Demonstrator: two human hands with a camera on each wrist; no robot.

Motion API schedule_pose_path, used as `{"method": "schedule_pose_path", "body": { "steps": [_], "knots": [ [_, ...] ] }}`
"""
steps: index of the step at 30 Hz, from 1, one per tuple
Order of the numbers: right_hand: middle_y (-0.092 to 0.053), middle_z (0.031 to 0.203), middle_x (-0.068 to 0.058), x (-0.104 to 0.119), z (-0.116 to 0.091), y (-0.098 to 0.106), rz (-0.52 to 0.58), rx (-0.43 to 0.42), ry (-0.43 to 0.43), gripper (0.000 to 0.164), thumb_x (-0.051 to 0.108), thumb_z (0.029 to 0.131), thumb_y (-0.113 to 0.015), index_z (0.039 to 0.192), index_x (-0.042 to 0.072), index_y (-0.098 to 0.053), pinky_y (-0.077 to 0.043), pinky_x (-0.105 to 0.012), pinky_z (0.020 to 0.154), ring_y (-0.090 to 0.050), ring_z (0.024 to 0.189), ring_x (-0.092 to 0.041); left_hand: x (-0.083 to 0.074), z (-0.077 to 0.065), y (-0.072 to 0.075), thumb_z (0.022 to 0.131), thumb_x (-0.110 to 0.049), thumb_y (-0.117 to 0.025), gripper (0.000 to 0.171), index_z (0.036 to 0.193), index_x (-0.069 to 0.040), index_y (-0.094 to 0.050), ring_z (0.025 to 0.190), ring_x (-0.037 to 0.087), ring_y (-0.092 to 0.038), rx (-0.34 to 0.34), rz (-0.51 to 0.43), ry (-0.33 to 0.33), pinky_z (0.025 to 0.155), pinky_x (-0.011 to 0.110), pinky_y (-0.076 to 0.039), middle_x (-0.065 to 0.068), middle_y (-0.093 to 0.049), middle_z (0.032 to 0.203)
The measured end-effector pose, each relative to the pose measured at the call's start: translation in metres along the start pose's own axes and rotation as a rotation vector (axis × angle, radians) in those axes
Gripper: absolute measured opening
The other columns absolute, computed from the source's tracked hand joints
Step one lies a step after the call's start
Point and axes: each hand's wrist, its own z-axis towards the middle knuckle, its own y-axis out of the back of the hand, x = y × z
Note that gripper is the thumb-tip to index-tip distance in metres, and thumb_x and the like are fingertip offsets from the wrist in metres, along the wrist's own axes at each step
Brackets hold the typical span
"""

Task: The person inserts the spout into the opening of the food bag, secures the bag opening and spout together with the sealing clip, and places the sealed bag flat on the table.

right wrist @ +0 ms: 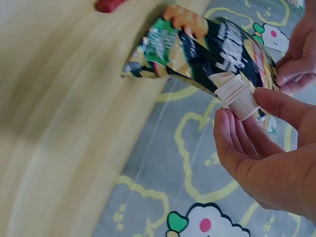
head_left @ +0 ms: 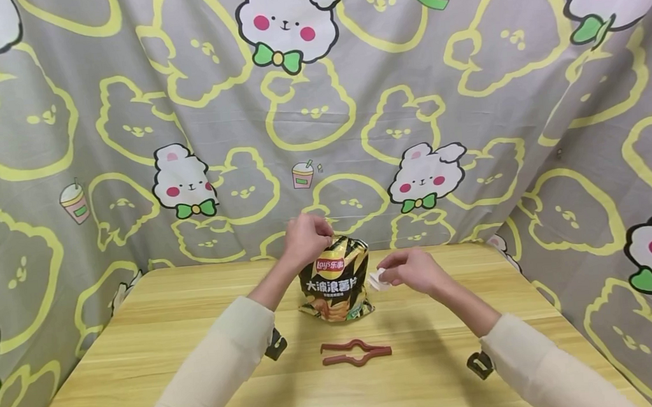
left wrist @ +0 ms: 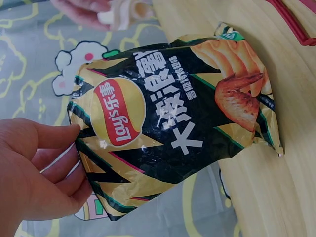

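The left hand (head_left: 307, 238) pinches the top edge of a glossy black-and-gold foil chip bag (head_left: 334, 284), upright at the head view's centre; just to its right, the right hand (head_left: 416, 271) pinches a small white ridged plastic-looking piece (right wrist: 240, 98). The bag looks light, soft and slippery, its contents probably brittle, so its top edge seems the safest hold. Below lies a dark-red, two-armed clip (head_left: 381, 352). The bag's back is hidden; the white piece's full shape is unclear.
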Motion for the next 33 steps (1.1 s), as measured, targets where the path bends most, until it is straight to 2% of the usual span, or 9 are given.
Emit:
{"method": "schedule_pose_path", "body": {
  "steps": [6,15,25,29,33],
  "knots": [
    [-0.076,0.105,-0.015,0.013,0.005,0.013,-0.01,-0.023,0.015,0.033,0.015,0.088,-0.074,0.117,-0.001,-0.073,-0.058,-0.031,0.077,-0.072,0.083,-0.022,0.003,0.0,-0.002,0.081,-0.002,-0.075,0.007,0.079,-0.007,-0.079,0.069,0.017,-0.069,-0.014,-0.014,-0.005,0.073,0.034,-0.056,0.003,-0.076,0.074],
    [-0.075,0.108,-0.018,0.03,0.011,0.027,0.046,-0.066,0.06,0.033,0.014,0.09,-0.073,0.118,-0.003,-0.072,-0.06,-0.03,0.08,-0.073,0.085,-0.021,0.005,-0.001,-0.002,0.079,0.0,-0.074,0.008,0.079,-0.007,-0.078,0.065,0.014,-0.067,-0.001,-0.061,0.017,0.068,0.029,-0.054,0.003,-0.075,0.074],
    [-0.074,0.116,-0.015,0.047,0.019,0.038,0.081,-0.116,0.029,0.037,0.023,0.09,-0.074,0.121,0.003,-0.071,-0.059,-0.035,0.089,-0.074,0.098,-0.026,0.008,-0.004,0.001,0.08,0.0,-0.078,0.006,0.079,-0.005,-0.08,0.065,0.014,-0.066,0.005,-0.131,0.026,0.065,0.026,-0.052,0.005,-0.076,0.075],
    [-0.075,0.116,-0.013,0.05,0.021,0.037,0.08,-0.117,0.026,0.034,0.025,0.091,-0.074,0.12,0.007,-0.073,-0.058,-0.038,0.092,-0.074,0.101,-0.026,0.01,-0.005,0.001,0.079,0.0,-0.08,0.006,0.08,-0.007,-0.08,0.066,0.013,-0.068,0.018,-0.163,0.03,0.069,0.028,-0.056,0.004,-0.077,0.077],
    [-0.074,0.115,-0.013,0.051,0.024,0.034,0.112,-0.11,0.03,0.032,0.023,0.09,-0.075,0.118,0.007,-0.073,-0.059,-0.035,0.091,-0.074,0.098,-0.023,0.012,-0.005,0.001,0.08,-0.002,-0.081,0.006,0.082,-0.008,-0.081,0.068,0.013,-0.07,0.019,-0.17,0.039,0.077,0.033,-0.057,0.004,-0.078,0.078]
  ]
}}
